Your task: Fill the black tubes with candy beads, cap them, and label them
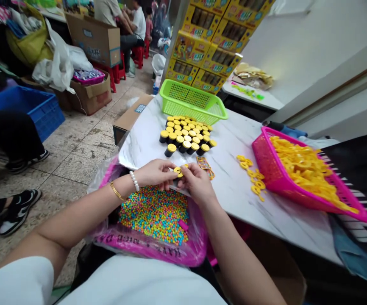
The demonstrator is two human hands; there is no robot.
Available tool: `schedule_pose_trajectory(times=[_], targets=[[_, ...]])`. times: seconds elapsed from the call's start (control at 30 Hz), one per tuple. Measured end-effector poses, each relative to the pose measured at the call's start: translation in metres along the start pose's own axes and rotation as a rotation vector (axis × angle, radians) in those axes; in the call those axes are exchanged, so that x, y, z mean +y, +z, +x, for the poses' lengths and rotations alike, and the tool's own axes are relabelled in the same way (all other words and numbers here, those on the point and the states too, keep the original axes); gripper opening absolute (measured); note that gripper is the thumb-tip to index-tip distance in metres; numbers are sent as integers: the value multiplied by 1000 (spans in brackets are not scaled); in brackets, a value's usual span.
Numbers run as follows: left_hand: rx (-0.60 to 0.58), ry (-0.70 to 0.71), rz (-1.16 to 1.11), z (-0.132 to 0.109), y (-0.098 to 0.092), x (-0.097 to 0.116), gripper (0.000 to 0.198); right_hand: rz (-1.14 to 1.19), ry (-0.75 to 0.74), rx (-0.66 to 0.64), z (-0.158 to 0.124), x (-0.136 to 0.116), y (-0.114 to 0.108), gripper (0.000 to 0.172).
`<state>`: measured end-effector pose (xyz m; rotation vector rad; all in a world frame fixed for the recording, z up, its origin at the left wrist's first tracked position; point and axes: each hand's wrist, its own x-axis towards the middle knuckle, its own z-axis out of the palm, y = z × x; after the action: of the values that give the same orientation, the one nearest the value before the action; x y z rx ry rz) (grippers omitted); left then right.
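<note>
Over the table's near edge, my left hand (158, 173) and my right hand (198, 181) meet, fingers closed from both sides on a small round yellow cap (179, 171). What lies beneath the cap is hidden by my fingers. Just beyond stand several black tubes with yellow lids (186, 137), upright and close together. Beside my right hand lie small flat orange-edged pieces (205, 167). Below my hands, a pink tub (190, 254) lined with clear plastic holds many tiny coloured balls (154, 214) and a small pink scoop-like piece (182, 225).
A green basket (196, 110) stands behind the tubes. To the right, a pink basket (275, 178) holds yellow plastic parts (301, 169), with loose yellow rings (256, 182) beside it. Stacked yellow boxes (202, 46) rise behind. People sit at left; a blue crate (31, 110) is on the floor.
</note>
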<state>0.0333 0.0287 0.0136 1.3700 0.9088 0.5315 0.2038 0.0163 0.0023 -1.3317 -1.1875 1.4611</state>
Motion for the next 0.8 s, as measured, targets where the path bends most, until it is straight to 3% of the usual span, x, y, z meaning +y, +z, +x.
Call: schedule_pose_trajectory(times=[0.17, 0.3, 0.43, 0.67, 0.8], targets=[[103, 35, 100, -8, 6, 0, 29, 95, 63, -113, -1, -4, -10, 44], [31, -77, -14, -3, 5, 8, 22, 95, 66, -132, -3, -8, -10, 41], [139, -105, 19, 6, 9, 9, 28, 87, 69, -110, -5, -8, -6, 41], [411, 137, 296, 6, 23, -6, 34, -22, -24, -42, -8, -5, -4, 38], [500, 343, 441, -10, 35, -22, 23, 23, -44, 18, -10, -2, -2, 40]])
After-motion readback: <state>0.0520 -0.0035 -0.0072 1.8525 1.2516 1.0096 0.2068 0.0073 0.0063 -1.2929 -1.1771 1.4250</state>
